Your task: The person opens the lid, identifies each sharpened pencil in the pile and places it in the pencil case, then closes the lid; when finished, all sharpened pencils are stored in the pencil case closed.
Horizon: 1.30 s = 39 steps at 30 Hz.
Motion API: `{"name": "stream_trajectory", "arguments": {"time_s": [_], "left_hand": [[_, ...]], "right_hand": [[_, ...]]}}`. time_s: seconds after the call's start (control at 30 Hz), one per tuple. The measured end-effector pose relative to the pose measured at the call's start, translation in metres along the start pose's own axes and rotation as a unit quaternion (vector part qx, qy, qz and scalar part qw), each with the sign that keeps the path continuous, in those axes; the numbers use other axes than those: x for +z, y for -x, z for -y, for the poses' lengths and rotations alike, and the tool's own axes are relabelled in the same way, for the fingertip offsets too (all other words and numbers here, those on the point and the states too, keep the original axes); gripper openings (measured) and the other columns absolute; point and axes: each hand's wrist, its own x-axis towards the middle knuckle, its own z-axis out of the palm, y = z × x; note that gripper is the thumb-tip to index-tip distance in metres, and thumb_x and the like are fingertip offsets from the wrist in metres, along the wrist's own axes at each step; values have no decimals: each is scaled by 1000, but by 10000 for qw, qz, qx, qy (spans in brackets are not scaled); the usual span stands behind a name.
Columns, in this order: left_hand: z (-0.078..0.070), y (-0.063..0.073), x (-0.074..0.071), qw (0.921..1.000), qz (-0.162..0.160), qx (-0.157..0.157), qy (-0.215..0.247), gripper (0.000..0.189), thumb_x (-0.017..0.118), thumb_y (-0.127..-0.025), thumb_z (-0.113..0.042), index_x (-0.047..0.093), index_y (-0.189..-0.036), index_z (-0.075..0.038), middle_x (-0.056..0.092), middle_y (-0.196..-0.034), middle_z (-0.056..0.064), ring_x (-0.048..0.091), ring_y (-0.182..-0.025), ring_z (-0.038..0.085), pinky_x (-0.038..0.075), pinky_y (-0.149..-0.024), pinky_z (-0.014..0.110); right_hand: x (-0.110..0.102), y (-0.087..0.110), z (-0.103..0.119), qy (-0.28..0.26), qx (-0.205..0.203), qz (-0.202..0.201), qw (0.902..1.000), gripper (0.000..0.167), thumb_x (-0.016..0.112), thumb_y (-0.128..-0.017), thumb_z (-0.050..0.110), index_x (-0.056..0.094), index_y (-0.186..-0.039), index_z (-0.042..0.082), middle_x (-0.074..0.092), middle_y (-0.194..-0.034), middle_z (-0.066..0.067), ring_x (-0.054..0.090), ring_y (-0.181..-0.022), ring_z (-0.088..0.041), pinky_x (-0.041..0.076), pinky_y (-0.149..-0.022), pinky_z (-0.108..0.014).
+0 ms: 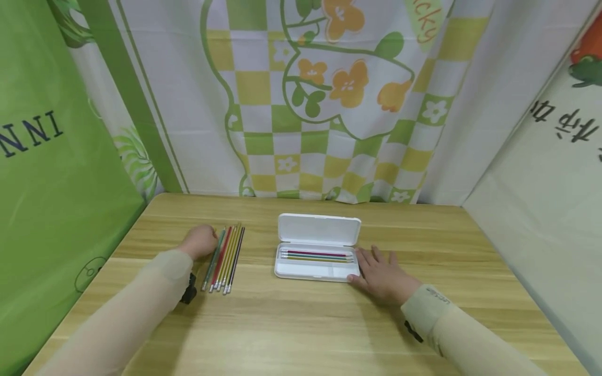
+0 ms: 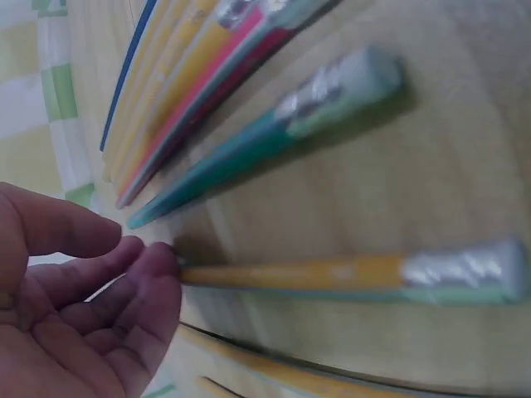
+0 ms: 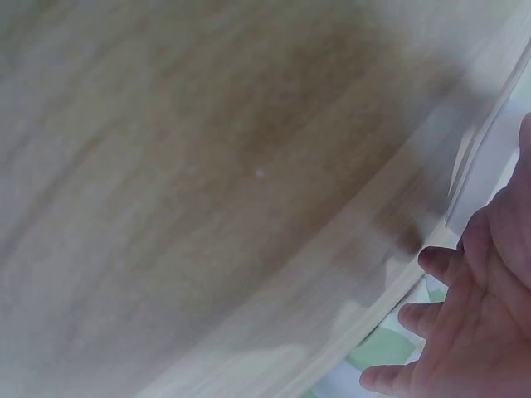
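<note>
Left hand (image 1: 199,241) half-curled at pencils (image 1: 228,259) (grip can't be told); white case (image 1: 301,270) touched by right hand (image 1: 383,277), fingers spread.

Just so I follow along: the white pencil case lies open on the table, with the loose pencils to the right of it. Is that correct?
Not quite: the loose pencils lie to the left of the white pencil case, as the head view shows. It does lie open on the table.

two hands (image 1: 199,241) (image 1: 384,278), one table (image 1: 273,324), one pencil case (image 1: 320,230), three pencils inside (image 1: 315,256), six-plus loose pencils (image 1: 230,256)
</note>
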Motion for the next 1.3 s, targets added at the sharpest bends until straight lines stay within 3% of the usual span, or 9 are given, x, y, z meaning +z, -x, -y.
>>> {"name": "stream_trajectory", "arguments": {"time_s": [0.17,0.33,0.4,0.53,0.87,0.97,1.1,1.2,1.3], "left_hand": [[-9,-1,3,9997,120,67,-211,32,46,-83,6,39,-61,-15,36,-58,-3,34,-50,11,35,-48,24],[-10,-2,6,9997,215,-132,-26,14,49,-87,6,52,-77,-3,45,-66,3,41,-56,14,40,-51,26],[-8,-2,6,9996,200,-178,28,7,52,-87,5,58,-90,7,54,-75,9,48,-63,18,46,-56,29],[-1,-3,8,9997,123,-134,183,32,57,-86,3,59,-115,18,63,-102,25,60,-88,32,54,-77,42],[-2,-2,11,9997,6,-89,207,34,62,-87,3,60,-116,18,65,-110,29,62,-101,39,53,-92,53],[-6,-1,12,10000,-77,3,20,27,62,-86,3,62,-109,17,67,-102,26,63,-93,36,55,-86,50],[-8,-1,14,9996,-237,64,-116,5,60,-86,2,62,-83,5,60,-75,12,55,-68,24,50,-62,36],[-6,-3,16,9995,-314,77,-24,26,59,-91,-1,50,-67,-8,44,-60,0,40,-54,15,36,-50,27],[-1,-5,15,9987,-360,-45,351,17,57,-94,-3,58,-78,3,54,-69,9,46,-58,18,42,-51,29]], "right_hand": [[5,-2,-4,66,-18,-18,10000,91,29,-107,64,21,-159,-9,23,-166,-25,16,-148,-56,11,-112,-79],[11,-5,-9,111,-29,-101,9999,95,23,-104,69,20,-160,-8,24,-166,-24,16,-149,-55,10,-112,-79],[13,-6,-9,80,-46,-146,9999,94,24,-105,69,21,-160,-8,24,-166,-24,16,-149,-55,10,-111,-80],[10,-5,-9,70,-10,-76,9999,94,24,-105,68,19,-160,-8,23,-166,-24,15,-149,-55,9,-112,-79],[0,-1,-2,-26,39,55,10000,88,33,-108,60,21,-159,-10,24,-165,-25,16,-149,-56,10,-112,-79],[1,0,-3,-29,28,3,10000,90,29,-107,63,21,-159,-10,25,-165,-26,16,-148,-57,9,-111,-80],[3,0,-5,-24,28,-39,10000,90,30,-107,63,22,-159,-10,25,-165,-26,17,-148,-57,10,-111,-80],[2,0,-3,-2,57,-20,10000,86,33,-108,60,22,-159,-9,25,-165,-25,17,-148,-56,11,-111,-80],[4,-2,-3,72,68,3,10000,85,35,-108,58,22,-160,-8,24,-166,-23,17,-149,-55,11,-111,-80]]}}
